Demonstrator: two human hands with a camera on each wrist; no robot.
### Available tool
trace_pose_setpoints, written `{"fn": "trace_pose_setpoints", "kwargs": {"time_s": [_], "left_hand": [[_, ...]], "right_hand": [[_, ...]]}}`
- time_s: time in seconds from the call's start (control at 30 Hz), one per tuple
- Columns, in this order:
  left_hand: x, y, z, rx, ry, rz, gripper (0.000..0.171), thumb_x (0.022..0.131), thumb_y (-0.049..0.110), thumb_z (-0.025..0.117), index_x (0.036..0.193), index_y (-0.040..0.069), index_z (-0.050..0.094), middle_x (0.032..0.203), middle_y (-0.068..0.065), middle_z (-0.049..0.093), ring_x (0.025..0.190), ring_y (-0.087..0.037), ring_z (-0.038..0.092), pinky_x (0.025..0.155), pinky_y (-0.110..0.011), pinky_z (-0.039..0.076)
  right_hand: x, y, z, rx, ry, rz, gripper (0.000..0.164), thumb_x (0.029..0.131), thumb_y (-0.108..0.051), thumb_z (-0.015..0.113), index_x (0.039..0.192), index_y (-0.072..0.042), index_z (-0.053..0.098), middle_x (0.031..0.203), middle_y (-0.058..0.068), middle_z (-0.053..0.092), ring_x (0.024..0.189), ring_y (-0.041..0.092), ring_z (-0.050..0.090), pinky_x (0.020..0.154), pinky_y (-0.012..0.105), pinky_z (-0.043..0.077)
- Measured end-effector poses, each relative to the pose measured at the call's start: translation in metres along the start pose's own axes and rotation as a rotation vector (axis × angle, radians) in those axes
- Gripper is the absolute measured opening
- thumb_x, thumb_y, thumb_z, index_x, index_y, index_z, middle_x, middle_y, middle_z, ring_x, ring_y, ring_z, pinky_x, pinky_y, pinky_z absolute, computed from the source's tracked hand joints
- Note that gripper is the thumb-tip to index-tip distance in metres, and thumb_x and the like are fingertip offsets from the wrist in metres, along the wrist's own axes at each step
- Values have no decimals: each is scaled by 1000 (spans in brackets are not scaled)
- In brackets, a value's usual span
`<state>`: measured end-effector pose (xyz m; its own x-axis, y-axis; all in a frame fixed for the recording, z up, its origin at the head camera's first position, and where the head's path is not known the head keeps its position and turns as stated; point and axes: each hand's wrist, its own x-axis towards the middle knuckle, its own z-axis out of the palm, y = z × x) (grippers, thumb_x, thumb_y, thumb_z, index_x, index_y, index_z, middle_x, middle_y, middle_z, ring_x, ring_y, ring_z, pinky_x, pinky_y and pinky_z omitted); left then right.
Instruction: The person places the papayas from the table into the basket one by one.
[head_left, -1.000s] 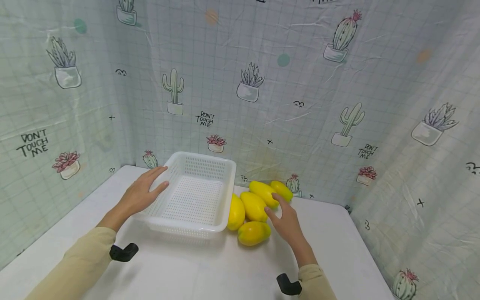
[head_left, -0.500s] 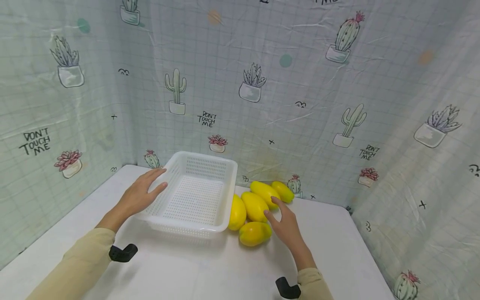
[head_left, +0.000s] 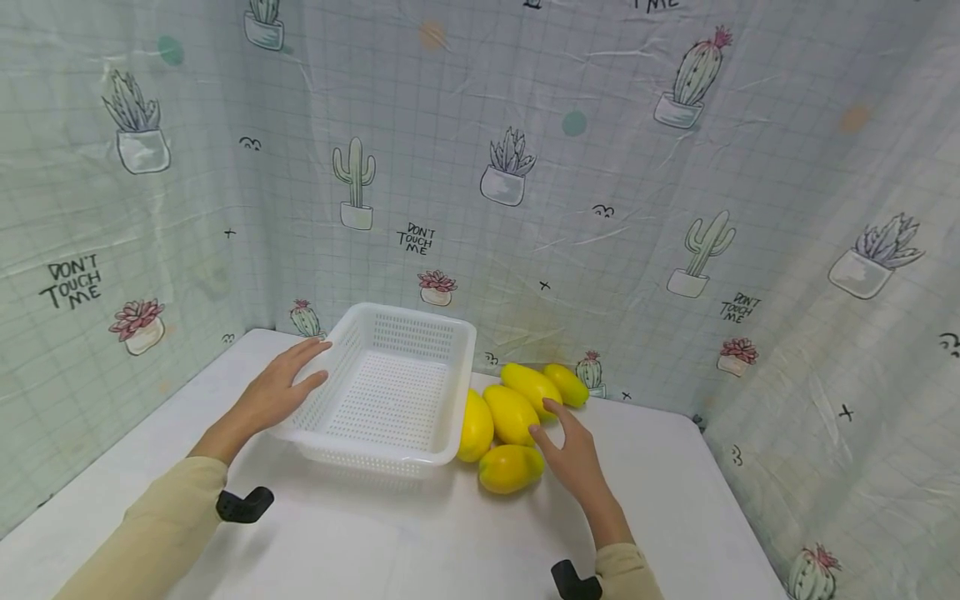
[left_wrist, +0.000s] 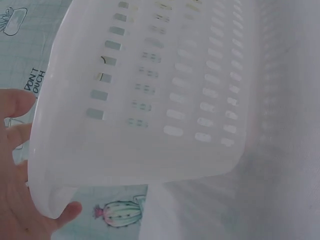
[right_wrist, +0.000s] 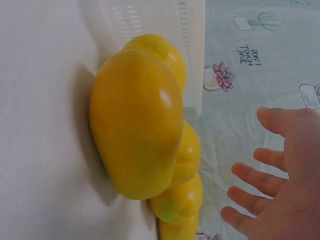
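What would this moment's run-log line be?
Left hand: at rim of white basket | right hand: near yellow fruits, holding none | fruits: five, outside basket, on table

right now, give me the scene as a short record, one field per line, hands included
container: white perforated basket, upright on the table
fruit: five yellow fruits, clustered to the right of the basket
left hand: at the basket's left rim
right hand: open beside the fruits, holding none
surface: white table
backdrop: pale curtain printed with potted plants and "DON'T TOUCH ME"
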<state>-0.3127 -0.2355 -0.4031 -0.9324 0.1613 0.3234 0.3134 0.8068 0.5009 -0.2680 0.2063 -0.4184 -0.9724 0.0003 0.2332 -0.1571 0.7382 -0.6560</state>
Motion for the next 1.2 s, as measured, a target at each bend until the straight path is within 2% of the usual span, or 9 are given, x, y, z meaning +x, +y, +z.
{"fn": "trace_pose_setpoints", "kwargs": {"time_s": [0.3, 0.5, 0.93, 1.2], "left_hand": [[-3, -2, -3, -60, -24, -11, 54, 95, 36, 43, 143, 15, 30, 150, -18, 20, 134, -45, 18, 99, -70, 16], [-4, -10, -2, -104, -35, -31, 51, 96, 32, 41, 143, 16, 29, 151, -19, 18, 135, -46, 16, 98, -71, 16], [-7, -21, 1, -186, -64, -61, 47, 97, 26, 36, 142, 13, 30, 149, -19, 21, 135, -45, 18, 100, -69, 18], [-8, -25, 3, -226, -83, -118, 47, 98, 28, 33, 143, 14, 29, 151, -17, 19, 136, -44, 16, 100, -68, 18]], "right_hand": [[-3, 3, -1, 29, 4, 2, 54, 88, -42, 56, 136, -25, 39, 137, 0, 47, 133, 25, 36, 109, 52, 25], [-5, 5, 1, 34, 12, 19, 53, 87, -41, 56, 135, -27, 39, 136, -2, 48, 131, 23, 38, 107, 51, 29], [-7, 8, 2, 66, 33, -13, 51, 88, -34, 58, 135, -23, 41, 135, 2, 50, 130, 23, 39, 106, 48, 32], [-8, 8, 3, 76, 26, -7, 51, 89, -33, 58, 135, -21, 41, 136, 3, 49, 131, 22, 38, 106, 47, 32]]}}
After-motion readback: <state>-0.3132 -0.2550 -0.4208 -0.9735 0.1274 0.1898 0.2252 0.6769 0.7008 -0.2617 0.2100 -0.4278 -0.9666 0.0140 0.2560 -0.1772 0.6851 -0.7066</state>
